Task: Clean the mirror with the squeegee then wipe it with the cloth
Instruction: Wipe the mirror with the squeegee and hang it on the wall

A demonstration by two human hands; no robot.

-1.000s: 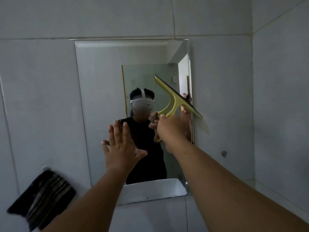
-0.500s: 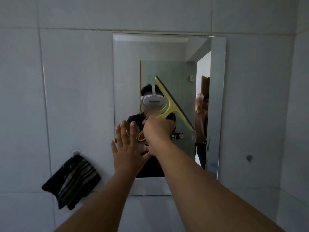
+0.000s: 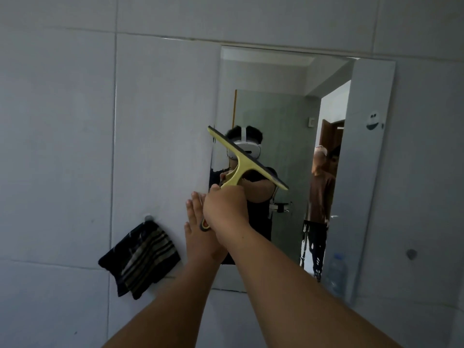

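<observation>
Fingers of right hand (image 3: 224, 212) wrap squeegee (image 3: 244, 160) handle; left hand (image 3: 198, 232) flat, fingers spread, empty.

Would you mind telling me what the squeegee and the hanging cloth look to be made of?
Squeegee: likely moulded plastic, matte yellow, with a dark blade strip, probably rubber. Cloth: soft woven fabric, dark with pale stripes; it drapes and folds from its wall hook.

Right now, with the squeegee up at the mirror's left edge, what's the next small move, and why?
Probably pull the yellow squeegee down along the left edge of the frameless wall mirror. The right hand has a closed grip on its handle, the blade is tilted across that edge, and the left hand is flat and open. The dark striped cloth hangs unused on the wall, so wiping looks premature.
</observation>
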